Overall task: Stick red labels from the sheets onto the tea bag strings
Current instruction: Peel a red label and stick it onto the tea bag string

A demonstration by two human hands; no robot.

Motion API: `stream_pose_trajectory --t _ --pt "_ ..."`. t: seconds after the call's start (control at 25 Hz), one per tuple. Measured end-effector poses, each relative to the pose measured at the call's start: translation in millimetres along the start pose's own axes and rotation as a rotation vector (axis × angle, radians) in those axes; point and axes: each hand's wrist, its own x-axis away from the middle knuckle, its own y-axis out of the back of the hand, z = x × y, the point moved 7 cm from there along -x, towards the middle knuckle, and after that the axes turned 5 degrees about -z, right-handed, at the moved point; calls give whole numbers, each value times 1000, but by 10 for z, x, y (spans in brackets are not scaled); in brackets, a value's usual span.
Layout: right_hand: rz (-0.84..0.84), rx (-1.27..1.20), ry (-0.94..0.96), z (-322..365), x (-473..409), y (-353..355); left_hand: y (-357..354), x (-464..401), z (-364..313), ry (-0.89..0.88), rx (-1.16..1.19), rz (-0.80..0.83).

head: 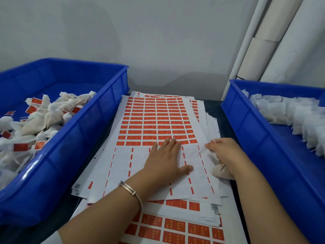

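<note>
A: What is the person doing just now?

B: The left hand (164, 160) is lying flat, fingers straight, pressing on the top label sheet (154, 124), fingertips right at the lowest full row of red labels (149, 132). The right hand (226, 152) is pinching a thin white string (214, 142) between its fingertips, and a tea bag (220, 170) is sitting under that palm at the sheet's right edge.

A: So which step is that?

B: Probably bringing the string to a label. The stripped lower part of the sheet is showing only red slivers between empty slots, so labels are being taken row by row.

A: How is it best done?

B: By keeping the flat hand bearing down so the sheet is not lifting, peeling from the nearest row, and laying the string across the label's middle before folding it shut, keeping the string taut.

A: And the supplies?

B: The left crate (73, 138) is holding bags already carrying red tags; the right crate (249, 131) is holding plain white bags.

A: Anything legible?

B: The labels are bearing faint yellowish marks, too blurred to read. Small barcode-like marks (76, 186) are sitting on the sheet margins, unreadable too.
</note>
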Motion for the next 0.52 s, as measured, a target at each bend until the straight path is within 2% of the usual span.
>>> stream_pose_trajectory --t 0.16,0.32,0.44,0.52 --pt "75 27 8 4 -18 -66 34 176 39 -6 15 -16" --pt "248 -180 -10 -34 27 -170 115 188 46 39 88 -6" --pt "381 -348 8 -19 89 -268 323 18 -33 95 277 -142" --pt "402 -379 63 7 132 -318 436 -60 -114 112 406 -246"
